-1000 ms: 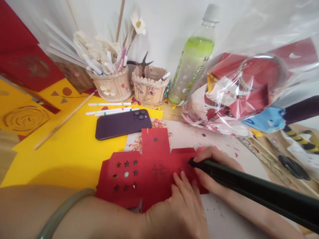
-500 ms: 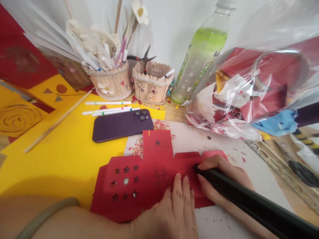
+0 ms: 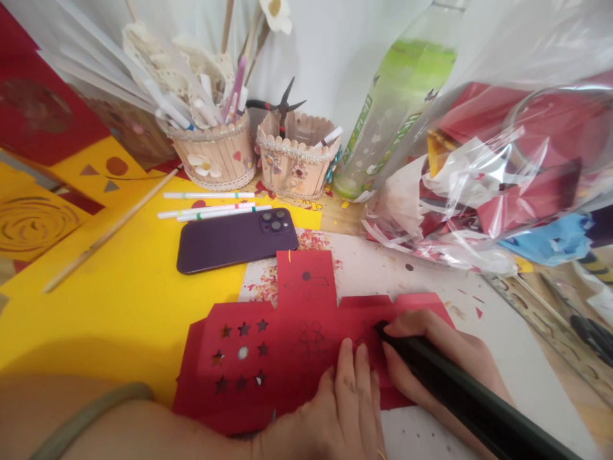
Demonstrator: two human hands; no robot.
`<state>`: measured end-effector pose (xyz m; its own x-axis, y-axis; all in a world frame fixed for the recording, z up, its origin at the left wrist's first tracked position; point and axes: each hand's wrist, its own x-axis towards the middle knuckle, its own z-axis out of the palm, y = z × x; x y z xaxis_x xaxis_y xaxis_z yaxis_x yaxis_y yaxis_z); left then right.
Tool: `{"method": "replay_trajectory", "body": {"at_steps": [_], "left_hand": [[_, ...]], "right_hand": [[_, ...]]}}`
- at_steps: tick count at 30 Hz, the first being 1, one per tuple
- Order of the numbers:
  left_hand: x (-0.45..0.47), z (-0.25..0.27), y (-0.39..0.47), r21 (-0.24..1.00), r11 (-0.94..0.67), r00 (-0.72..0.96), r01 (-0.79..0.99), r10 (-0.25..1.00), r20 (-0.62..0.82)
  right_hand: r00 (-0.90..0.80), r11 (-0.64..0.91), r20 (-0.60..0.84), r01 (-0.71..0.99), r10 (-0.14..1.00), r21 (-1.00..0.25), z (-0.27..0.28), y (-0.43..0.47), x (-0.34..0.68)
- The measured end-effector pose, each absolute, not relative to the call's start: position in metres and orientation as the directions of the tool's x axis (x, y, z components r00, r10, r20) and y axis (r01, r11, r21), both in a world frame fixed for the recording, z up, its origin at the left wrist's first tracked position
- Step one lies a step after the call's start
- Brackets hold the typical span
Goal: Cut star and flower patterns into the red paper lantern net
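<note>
A red card cut-out [image 3: 282,377] with folded flaps lies on the white sheet and partly over the yellow card. Star-shaped holes and one round hole pierce its left panel, and pencil-like line drawings mark the middle and upper panels. My left hand [image 3: 342,409] rests flat on the card's lower middle, fingers stretched out. In my right hand [image 3: 445,345] is a long black pen-like tool [image 3: 460,383], pinched close to its narrow end. The tool's tip meets the card's right panel just beyond my left fingertips; its exact kind cannot be made out.
Behind the card lie a dark purple phone [image 3: 234,239] and several thin white sticks [image 3: 211,196]. Farther back stand two wooden-stick pots [image 3: 299,160] and a bottle [image 3: 397,108]. A clear bag of scraps [image 3: 498,185] and a ruler [image 3: 541,338] are on the right.
The view has shifted slightly. My right hand and the black tool stay on the right panel, slightly farther right and lower in the picture; my left hand still lies on the card.
</note>
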<state>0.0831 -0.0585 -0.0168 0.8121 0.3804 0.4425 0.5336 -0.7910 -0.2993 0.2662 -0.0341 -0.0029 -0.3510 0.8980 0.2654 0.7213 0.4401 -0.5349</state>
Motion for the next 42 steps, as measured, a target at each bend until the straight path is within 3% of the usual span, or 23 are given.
{"method": "replay_trajectory", "body": {"at_steps": [12,18,28,42], "left_hand": [[0.083,-0.013,-0.058,-0.308,-0.792,0.826,0.527,0.393,0.404],[0.091,-0.026,-0.064,-0.235,-0.733,0.71,0.638,0.443,0.547],[0.086,-0.013,-0.059,-0.258,-0.782,0.789,0.568,0.428,0.441],[0.088,-0.017,-0.058,-0.249,-0.765,0.754,0.593,0.421,0.504]], "right_hand": [[-0.345,0.466,0.316,0.713,0.884,-0.524,-0.007,-0.038,0.264],[-0.342,0.455,0.302,0.701,0.89,-0.549,-0.006,-0.037,0.263],[-0.355,0.452,0.28,0.696,0.892,-0.558,-0.005,-0.037,0.263],[-0.355,0.43,0.25,0.65,0.901,-0.626,-0.004,-0.038,0.263]]}}
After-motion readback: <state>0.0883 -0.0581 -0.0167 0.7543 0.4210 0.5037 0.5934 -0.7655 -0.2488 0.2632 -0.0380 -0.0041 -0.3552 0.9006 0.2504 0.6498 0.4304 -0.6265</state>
